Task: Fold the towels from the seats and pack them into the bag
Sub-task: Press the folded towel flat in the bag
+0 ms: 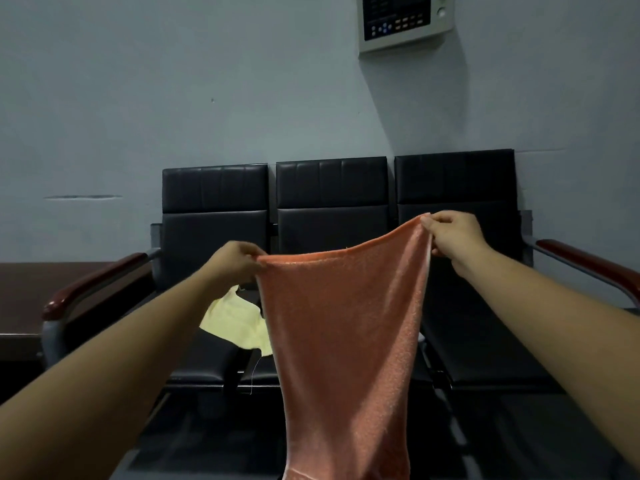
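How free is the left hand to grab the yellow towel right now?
Probably not yet: the left hand pinches a corner of the orange towel. The yellow towel lies on the seats just below, partly uncovered.

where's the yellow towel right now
In the head view the yellow towel lies left of centre on the left seat, just below the left hand, its right edge hidden behind the hanging orange towel.
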Available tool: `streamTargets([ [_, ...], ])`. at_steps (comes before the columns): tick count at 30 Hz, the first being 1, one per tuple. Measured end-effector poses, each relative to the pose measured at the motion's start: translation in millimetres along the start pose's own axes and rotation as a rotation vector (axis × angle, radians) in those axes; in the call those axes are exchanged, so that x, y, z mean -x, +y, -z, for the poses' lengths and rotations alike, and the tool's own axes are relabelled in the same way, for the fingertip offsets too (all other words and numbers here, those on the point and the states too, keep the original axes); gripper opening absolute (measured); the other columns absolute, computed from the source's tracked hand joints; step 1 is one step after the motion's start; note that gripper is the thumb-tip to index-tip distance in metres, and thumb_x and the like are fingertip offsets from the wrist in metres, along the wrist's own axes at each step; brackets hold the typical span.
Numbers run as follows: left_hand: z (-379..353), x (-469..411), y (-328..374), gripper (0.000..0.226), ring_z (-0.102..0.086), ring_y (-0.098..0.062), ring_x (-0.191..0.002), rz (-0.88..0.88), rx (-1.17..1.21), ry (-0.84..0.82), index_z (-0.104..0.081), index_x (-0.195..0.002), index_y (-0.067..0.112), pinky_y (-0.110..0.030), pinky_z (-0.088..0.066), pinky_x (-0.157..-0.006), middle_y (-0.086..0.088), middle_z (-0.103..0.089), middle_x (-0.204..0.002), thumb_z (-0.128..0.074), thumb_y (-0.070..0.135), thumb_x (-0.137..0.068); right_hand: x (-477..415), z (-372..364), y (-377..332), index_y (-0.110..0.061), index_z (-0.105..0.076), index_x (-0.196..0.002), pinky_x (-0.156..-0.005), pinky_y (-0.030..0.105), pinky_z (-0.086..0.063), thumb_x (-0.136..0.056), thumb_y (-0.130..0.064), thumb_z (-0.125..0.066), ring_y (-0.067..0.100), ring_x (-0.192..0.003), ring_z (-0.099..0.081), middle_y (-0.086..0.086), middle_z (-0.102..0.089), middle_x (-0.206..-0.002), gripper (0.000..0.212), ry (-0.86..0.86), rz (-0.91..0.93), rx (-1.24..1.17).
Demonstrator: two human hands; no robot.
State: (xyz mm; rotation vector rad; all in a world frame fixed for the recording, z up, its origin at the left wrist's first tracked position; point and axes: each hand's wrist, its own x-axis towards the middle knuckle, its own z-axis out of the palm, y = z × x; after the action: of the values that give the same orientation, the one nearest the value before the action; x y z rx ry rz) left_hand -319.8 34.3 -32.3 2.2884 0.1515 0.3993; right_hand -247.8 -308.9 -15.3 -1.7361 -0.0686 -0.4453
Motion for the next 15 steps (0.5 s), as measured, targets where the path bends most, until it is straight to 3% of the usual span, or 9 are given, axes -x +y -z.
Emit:
streamTargets([
  [3, 20.1, 3.4, 22.9, 0.008, -0.066, -0.017, -0.082, -0.130, 0.626, 0.046, -0.067, -0.097, 0.008, -0.026, -0.058, -0.076, -0.006, -0.069, -0.087, -0.062, 0.002, -0.094, -10.8, 11.2, -17.9, -0.018, -0.067, -0.088, -0.047, 0.022, -0.044, -0.100, -0.023, -0.063, 0.010, -0.057, -0.055, 0.001, -0.062, -0.074, 0.014, 0.064, -0.087, -0.414],
  [5, 29.5, 2.0, 30.1, 0.008, -0.067, -0.013, -0.077, -0.140, 0.849, 0.022, -0.065, -0.097, 0.009, -0.025, -0.059, -0.074, -0.003, -0.068, -0.083, -0.059, 0.003, -0.096, -14.3, 16.3, -18.9, -0.017, -0.066, -0.092, -0.044, 0.019, -0.041, -0.100, -0.022, -0.062, 0.007, -0.049, -0.048, -0.001, -0.059, -0.067, 0.011, -0.012, -0.134, -0.636],
  [9, 23.6, 1.8, 16.7, 0.006, -0.056, -0.019, -0.078, -0.001, 0.412, -0.013, -0.068, -0.098, 0.004, -0.029, -0.049, -0.071, -0.009, -0.062, -0.084, -0.065, 0.007, -0.094, -7.9, 8.1, 6.9, -0.010, -0.070, -0.093, -0.042, 0.021, -0.034, -0.099, -0.021, -0.065, 0.011, -0.045, -0.042, 0.006, -0.055, -0.067, 0.013, -0.045, -0.136, -0.122],
  [12, 15.5, 2.6, 6.1, 0.005, -0.057, -0.022, -0.079, 0.024, 0.332, 0.106, -0.070, -0.095, 0.005, -0.032, -0.051, -0.074, -0.010, -0.064, -0.084, -0.067, 0.008, -0.092, -4.4, 7.2, 11.2, -0.011, -0.071, -0.087, -0.048, 0.026, -0.046, -0.099, -0.022, -0.065, 0.012, -0.050, -0.049, 0.006, -0.058, -0.067, 0.018, 0.000, -0.081, -0.085],
  [15, 8.4, 6.8, 9.2, 0.014, -0.058, -0.022, -0.077, 0.008, 0.365, 0.113, -0.064, -0.109, 0.010, -0.032, -0.052, -0.071, -0.012, -0.064, -0.090, -0.062, 0.011, -0.095, -2.1, 4.0, 5.6, -0.010, -0.071, -0.084, -0.058, 0.028, -0.055, -0.099, -0.019, -0.064, 0.013, -0.055, -0.058, 0.006, -0.063, -0.070, 0.019, 0.037, -0.044, -0.130],
])
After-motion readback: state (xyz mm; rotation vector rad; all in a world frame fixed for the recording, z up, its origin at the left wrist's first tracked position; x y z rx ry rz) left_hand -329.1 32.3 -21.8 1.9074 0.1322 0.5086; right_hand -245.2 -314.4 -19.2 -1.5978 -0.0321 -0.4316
